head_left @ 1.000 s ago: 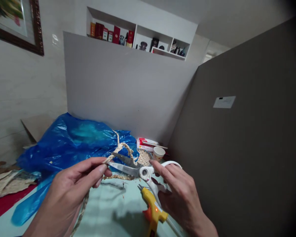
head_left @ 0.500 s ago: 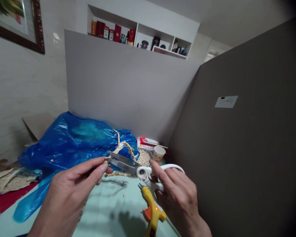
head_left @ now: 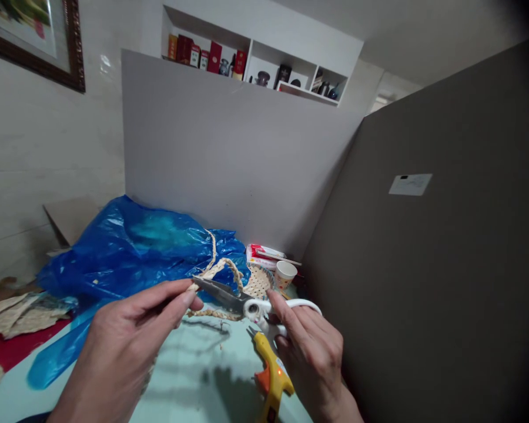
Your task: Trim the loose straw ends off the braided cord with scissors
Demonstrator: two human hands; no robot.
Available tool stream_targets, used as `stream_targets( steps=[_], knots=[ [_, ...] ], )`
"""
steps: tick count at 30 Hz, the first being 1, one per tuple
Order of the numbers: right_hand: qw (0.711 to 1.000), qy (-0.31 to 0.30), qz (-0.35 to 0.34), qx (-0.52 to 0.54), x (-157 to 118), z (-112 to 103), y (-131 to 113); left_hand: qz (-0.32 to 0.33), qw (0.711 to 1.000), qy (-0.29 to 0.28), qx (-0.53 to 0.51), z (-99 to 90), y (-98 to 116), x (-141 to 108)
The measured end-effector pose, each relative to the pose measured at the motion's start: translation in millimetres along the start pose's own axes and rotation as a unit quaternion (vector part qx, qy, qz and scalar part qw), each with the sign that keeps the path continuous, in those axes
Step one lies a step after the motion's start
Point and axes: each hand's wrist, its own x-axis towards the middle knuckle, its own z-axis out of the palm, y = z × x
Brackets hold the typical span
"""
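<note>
My left hand (head_left: 145,329) pinches the end of a pale braided straw cord (head_left: 223,262) between thumb and fingers. The cord curls up and over behind the blades, in front of a blue bag. White-handled scissors (head_left: 253,308) are in my right hand (head_left: 311,346), its index finger lying along the pivot side. The blades point left, nearly together, with their tips at the cord beside my left fingertips. Below the scissors a yellow glue gun (head_left: 271,370) with a glowing orange light rests on the pale green tabletop (head_left: 180,376).
A crumpled blue plastic bag (head_left: 150,241) covers the back left. Behind the scissors are a woven basket (head_left: 259,281), a paper cup (head_left: 285,274) and a red-white packet (head_left: 258,254). Dried husks (head_left: 22,314) lie at the left. Grey partitions (head_left: 229,147) stand behind and right.
The scissor blades have come closer together on the cord, and the fingers of my right hand have drawn in. The whole view has shifted slightly.
</note>
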Motion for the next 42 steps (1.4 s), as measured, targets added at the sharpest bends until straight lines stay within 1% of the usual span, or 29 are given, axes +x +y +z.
stream_targets(
  steps=[2, 3, 5, 7, 10, 12, 13, 14, 15, 16, 18, 20, 22, 24, 27, 29, 31, 34, 38, 42],
  knots=[
    [0.999, 0.008, 0.025, 0.038, -3, 6, 1, -0.050, 0.998, -0.026, -0.033, 0.2, 1, 1],
    [0.997, 0.008, 0.046, 0.066, -5, 9, 0, -0.062, 0.997, -0.032, -0.045, 0.2, 1, 2],
    [0.983, -0.001, 0.112, 0.143, -7, 15, -1, -0.053, 0.997, -0.036, -0.052, -0.3, 1, 3],
    [0.950, -0.032, 0.205, 0.233, -5, 18, -4, -0.036, 0.997, -0.045, -0.048, -1.2, 0, 4],
    [0.878, -0.071, 0.333, 0.335, 3, 16, -8, -0.025, 0.996, -0.070, -0.052, -2.1, 1, 4],
    [0.844, -0.072, 0.382, 0.369, 10, 12, -10, -0.027, 0.994, -0.084, -0.063, -1.5, 3, 1],
    [0.836, -0.069, 0.394, 0.375, 13, 10, -10, -0.030, 0.993, -0.086, -0.072, -0.9, 4, 0],
    [0.836, -0.071, 0.396, 0.373, 15, 7, -10, -0.037, 0.992, -0.088, -0.085, -0.3, 5, -1],
    [0.846, -0.076, 0.386, 0.360, 17, 5, -10, -0.047, 0.990, -0.089, -0.098, 0.2, 6, -2],
    [0.864, -0.082, 0.364, 0.337, 17, 3, -9, -0.060, 0.988, -0.091, -0.112, 0.4, 7, -3],
    [0.910, -0.086, 0.297, 0.275, 16, 1, -9, -0.076, 0.984, -0.099, -0.125, -0.3, 7, -2],
    [0.946, -0.076, 0.226, 0.219, 13, 0, -9, -0.072, 0.985, -0.096, -0.121, -1.9, 4, 0],
    [0.966, -0.071, 0.170, 0.180, 9, 0, -11, -0.060, 0.987, -0.103, -0.107, -3.5, -1, 3],
    [0.980, -0.080, 0.123, 0.136, 7, 0, -14, -0.050, 0.988, -0.114, -0.095, -4.1, -5, 5],
    [0.992, -0.085, 0.075, 0.058, 10, -1, -19, -0.032, 0.991, -0.109, -0.076, -3.5, -10, 6],
    [0.996, -0.063, 0.057, 0.016, 12, -1, -21, -0.015, 0.993, -0.104, -0.055, -2.6, -13, 5],
    [0.998, -0.031, 0.045, -0.006, 13, -1, -22, -0.007, 0.992, -0.122, -0.044, -1.1, -13, 2],
    [0.999, -0.008, 0.033, -0.007, 11, 1, -20, -0.016, 0.988, -0.136, -0.063, 3.0, -11, -2],
    [1.000, -0.006, 0.028, -0.006, 7, 3, -16, -0.011, 0.994, -0.097, -0.053, 10.9, -2, -4],
    [0.999, -0.013, 0.029, 0.008, 2, 5, -11, -0.014, 0.996, -0.083, -0.038, 16.0, 5, -5]
  ],
)
